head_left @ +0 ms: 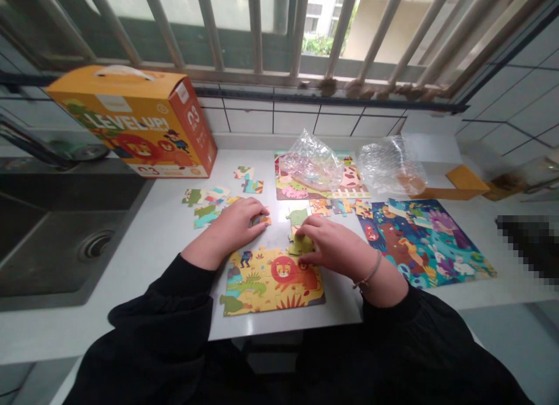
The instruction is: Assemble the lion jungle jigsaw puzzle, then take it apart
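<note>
A partly joined jigsaw puzzle (262,286) with a lion and a crocodile lies on the counter in front of me. Above its upper right edge, my right hand (332,245) has thumb and fingers closed on a green puzzle piece (300,244). Another green piece (297,216) lies just beyond those fingertips. Left of there, my left hand (240,224) rests low, its fingers and thumb curled around a brownish puzzle piece (261,219) that they partly cover. Loose puzzle pieces (207,215) are scattered beyond and left of this hand.
An orange puzzle box (144,125) stands at the back left, beside the sink (78,242). Crumpled clear plastic (312,166) covers part of a farm puzzle (292,189). To the right are a forest-animal puzzle (430,242), more plastic (391,163) and an orange-and-white open box (454,184).
</note>
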Motion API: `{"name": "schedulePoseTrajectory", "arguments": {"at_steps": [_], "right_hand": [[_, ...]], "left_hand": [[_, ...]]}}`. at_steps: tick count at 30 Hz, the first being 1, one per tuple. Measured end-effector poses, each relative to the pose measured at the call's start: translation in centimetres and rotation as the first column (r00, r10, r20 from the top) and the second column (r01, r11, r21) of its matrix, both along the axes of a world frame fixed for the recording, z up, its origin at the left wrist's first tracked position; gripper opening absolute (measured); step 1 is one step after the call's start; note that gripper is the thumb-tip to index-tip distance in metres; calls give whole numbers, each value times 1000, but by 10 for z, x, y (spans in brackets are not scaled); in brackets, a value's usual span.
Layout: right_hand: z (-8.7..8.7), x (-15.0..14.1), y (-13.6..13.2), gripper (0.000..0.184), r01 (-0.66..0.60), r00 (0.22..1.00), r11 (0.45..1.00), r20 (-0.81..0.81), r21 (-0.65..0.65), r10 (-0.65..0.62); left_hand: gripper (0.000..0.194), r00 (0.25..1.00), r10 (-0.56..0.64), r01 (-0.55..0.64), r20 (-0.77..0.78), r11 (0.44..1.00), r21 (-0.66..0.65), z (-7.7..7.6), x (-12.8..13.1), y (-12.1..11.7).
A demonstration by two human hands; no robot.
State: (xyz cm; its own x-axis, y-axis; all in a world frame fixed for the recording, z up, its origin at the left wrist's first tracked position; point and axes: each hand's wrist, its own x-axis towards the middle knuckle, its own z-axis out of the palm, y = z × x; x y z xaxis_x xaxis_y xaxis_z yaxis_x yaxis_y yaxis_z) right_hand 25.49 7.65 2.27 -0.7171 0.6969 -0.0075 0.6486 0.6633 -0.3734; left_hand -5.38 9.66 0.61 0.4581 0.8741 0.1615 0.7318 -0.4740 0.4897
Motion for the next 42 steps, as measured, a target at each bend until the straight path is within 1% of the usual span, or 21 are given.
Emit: {"name": "schedulePoseTrajectory", "arguments": {"at_steps": [3, 6, 7, 8, 10, 11, 12, 14, 16, 18, 20, 22, 24, 27, 30, 33, 36, 42], "right_hand": [[7, -8, -10, 30, 13, 993, 1000, 115, 20, -15], [15, -10, -12, 15, 24, 985, 998, 167, 60, -34], [18, -8, -10, 12, 53, 985, 995, 159, 83, -66], [20, -6, -7, 14, 99, 985, 989, 133, 107, -113], [23, -1, 1, 23, 223, 973, 966, 22, 133, -228], [23, 0, 7, 27, 283, 959, 951, -51, 121, -279], [21, -2, 12, 31, 332, 938, 940, -129, 82, -320], [15, -10, 21, 38, 370, 887, 926, -269, -74, -376], [6, -23, 25, 40, 344, 838, 899, -342, -272, -424], [-4, -38, 24, 38, 309, 815, 856, -348, -415, -463], [-10, -47, 20, 34, 297, 807, 828, -339, -476, -484], [-14, -50, 16, 30, 294, 806, 821, -335, -490, -488], [-16, -49, 14, 27, 295, 814, 823, -324, -485, -482], [-18, -44, 14, 23, 315, 831, 841, -300, -439, -468], [-19, -41, 16, 19, 332, 856, 871, -273, -361, -439], [-18, -39, 17, 15, 338, 891, 903, -218, -266, -398], [-16, -39, 18, 13, 340, 910, 921, -180, -188, -373], [-18, -37, 20, 11, 308, 922, 939, -195, -150, -334]], "left_hand": [[15, 1000, 2, -1, -28, 1000, 27, -2, -2, 2], [12, 998, 41, -38, -49, 998, 53, -4, -4, 2], [12, 997, 59, -56, -56, 997, 60, -5, -5, 2], [13, 995, 75, -71, -61, 995, 67, -5, -5, 2], [14, 995, 88, -84, -55, 993, 78, -5, -5, 1], [14, 996, 83, -80, -41, 993, 82, -5, -4, 1], [13, 997, 74, -72, -21, 994, 84, -5, -4, 1], [13, 998, 57, -59, 30, 995, 79, -2, -1, -1], [13, 995, 52, -57, 81, 997, 57, 2, 2, -3], [15, 992, 49, -52, 119, 998, 23, 6, 5, -6], [16, 990, 26, -25, 136, 1000, -11, 10, 9, -9], [17, 992, -5, 9, 128, 999, -34, 10, 11, -10], [18, 993, -40, 45, 108, 998, -49, 7, 13, -9], [21, 994, -69, 75, 90, 995, -62, 2, 13, -8], [22, 993, -77, 83, 89, 994, -66, -1, 12, -6], [20, 990, -112, 118, 84, 991, -62, -2, 12, -5], [20, 988, -134, 139, 76, 988, -62, -4, 13, -4], [28, 991, -129, 132, 45, 989, -67, -3, 15, -5]]}}
